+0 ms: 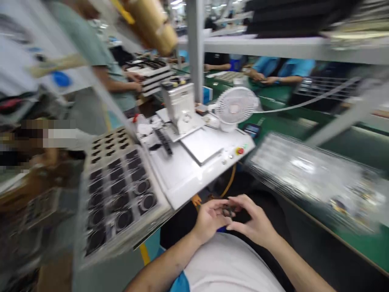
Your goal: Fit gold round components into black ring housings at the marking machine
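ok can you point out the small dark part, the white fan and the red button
Small dark part (227,210): head view, visible middle
White fan (234,108): head view, grille centre
Red button (240,151): head view, its top

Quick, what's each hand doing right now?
Left hand: partly curled, holding a small dark part.
Right hand: curved, fingertips by that part; whether it grips can't be told.

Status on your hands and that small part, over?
Left hand, right hand meet around small dark part; exact grip unclear. Part before white shirt. No obstruction seen at hands.
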`<state>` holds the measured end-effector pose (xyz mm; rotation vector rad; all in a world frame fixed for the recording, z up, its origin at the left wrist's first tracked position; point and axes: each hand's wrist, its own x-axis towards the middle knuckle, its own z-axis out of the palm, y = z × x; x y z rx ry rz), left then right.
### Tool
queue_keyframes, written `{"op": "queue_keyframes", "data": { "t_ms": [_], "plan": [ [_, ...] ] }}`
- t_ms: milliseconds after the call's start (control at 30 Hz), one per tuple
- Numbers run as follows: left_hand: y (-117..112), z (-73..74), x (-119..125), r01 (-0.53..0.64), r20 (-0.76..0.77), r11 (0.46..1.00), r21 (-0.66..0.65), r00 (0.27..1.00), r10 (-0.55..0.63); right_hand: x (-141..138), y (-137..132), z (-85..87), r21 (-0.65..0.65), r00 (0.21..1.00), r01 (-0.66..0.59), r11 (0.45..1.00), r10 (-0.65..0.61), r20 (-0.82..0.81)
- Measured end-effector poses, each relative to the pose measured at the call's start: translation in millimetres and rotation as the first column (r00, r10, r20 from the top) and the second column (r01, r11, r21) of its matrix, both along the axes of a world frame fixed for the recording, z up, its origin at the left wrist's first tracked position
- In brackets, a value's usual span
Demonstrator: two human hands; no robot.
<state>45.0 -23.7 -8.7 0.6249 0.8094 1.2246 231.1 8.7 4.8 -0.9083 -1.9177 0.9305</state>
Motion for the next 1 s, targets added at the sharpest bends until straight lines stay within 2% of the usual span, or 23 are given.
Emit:
{"op": "queue_keyframes", "data": {
  "t_ms": [67, 133, 167, 233, 300, 333, 367, 400, 500, 567, 667, 767, 933, 1000],
  "plan": [
    [0, -0.2, -7, -0.005, -0.075, 1.0, -0.011, 0.997, 0.004, 16, 13, 12.4, 0.039, 0.996, 0.012, 0.999, -0.015, 0.086],
    [-2, -3.3, -16, -0.001, -0.138, 1.0, -0.023, 0.99, -0.002, 52, 31, 25.6, 0.037, 0.964, 0.177, 0.983, -0.181, 0.196],
    [-3, -5.2, -21, -0.01, -0.17, 1.0, -0.029, 0.985, 0.005, 77, 39, 32.5, 0.036, 0.918, 0.302, 0.953, -0.301, 0.258],
    [-7, -8.3, -28, -0.051, -0.222, 0.998, -0.037, 0.974, 0.042, 134, 52, 46.0, 0.034, 0.752, 0.556, 0.83, -0.52, 0.406],
    [-12, -9.7, -32, -0.102, -0.255, 0.994, -0.044, 0.963, 0.088, 189, 57, 56.7, 0.062, 0.538, 0.749, 0.659, -0.661, 0.524],
    [-14, -9.6, -33, -0.121, -0.267, 0.992, -0.046, 0.958, 0.104, 212, 58, 60.1, 0.075, 0.455, 0.801, 0.594, -0.685, 0.569],
    [-15, -9.2, -32, -0.13, -0.279, 0.99, -0.048, 0.954, 0.112, 230, 58, 61.8, 0.079, 0.397, 0.831, 0.55, -0.687, 0.609],
    [-15, -8.5, -31, -0.13, -0.289, 0.99, -0.05, 0.951, 0.11, 243, 58, 62.0, 0.073, 0.371, 0.839, 0.539, -0.666, 0.647],
    [-12, -6.7, -27, -0.087, -0.299, 0.995, -0.048, 0.952, 0.069, 257, 54, 55.2, 0.04, 0.383, 0.795, 0.605, -0.553, 0.74],
    [-8, -7.1, -25, -0.059, -0.298, 0.998, -0.027, 0.953, 0.048, 253, 52, 48.3, 0.048, 0.371, 0.766, 0.641, -0.503, 0.781],
    [-4, -10.9, -26, 0.003, -0.321, 1.0, 0.002, 0.947, -0.002, 246, 52, 42.0, 0.069, 0.343, 0.744, 0.665, -0.467, 0.815],
    [-2, -16.1, -30, 0.073, -0.354, 0.997, -0.003, 0.933, -0.07, 244, 55, 43.3, 0.06, 0.36, 0.71, 0.702, -0.434, 0.826],
    [-3, -19.8, -34, 0.101, -0.333, 0.995, -0.013, 0.938, -0.099, 249, 61, 52.3, 0.015, 0.388, 0.658, 0.753, -0.356, 0.85],
    [-4, -18.9, -35, 0.113, -0.32, 0.994, -0.011, 0.941, -0.11, 250, 59, 53.5, 0.063, 0.354, 0.639, 0.767, -0.366, 0.861]
  ]
}}
